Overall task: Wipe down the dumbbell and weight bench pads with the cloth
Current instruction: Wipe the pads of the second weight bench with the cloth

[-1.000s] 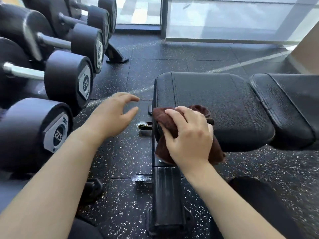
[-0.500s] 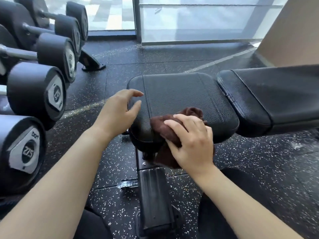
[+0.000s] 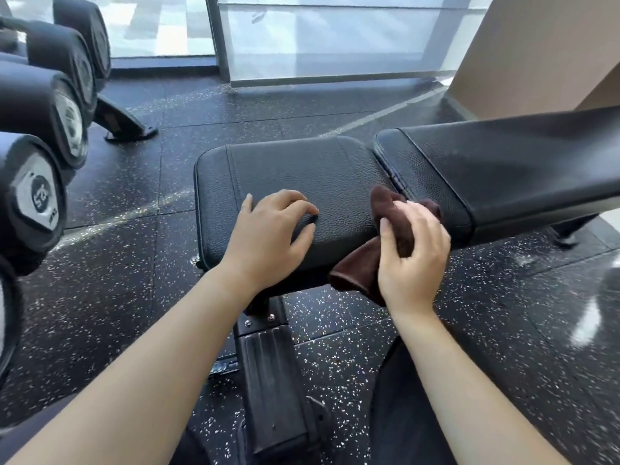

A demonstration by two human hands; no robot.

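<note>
The black seat pad [image 3: 295,172] of the weight bench lies in the middle, with the long back pad [image 3: 503,162] joining it on the right. My right hand [image 3: 412,253] grips a dark brown cloth [image 3: 385,203] at the near right corner of the seat pad, by the gap between the pads; part of the cloth hangs over the edge. My left hand [image 3: 268,236] rests on the seat pad's near edge with fingers spread and curled, holding nothing. Black dumbbells [image 3: 37,196] sit on a rack at the left.
The bench's metal frame [image 3: 271,380] runs toward me between my arms. The dumbbell rack's foot [image 3: 124,122] stands on the speckled rubber floor at the back left. A glass wall [image 3: 318,35] is behind, and a tan wall [image 3: 536,52] at the right.
My right hand has slid the cloth from the left front corner of the seat pad to its right side. My left hand has come down onto the pad. The view shifted right.
</note>
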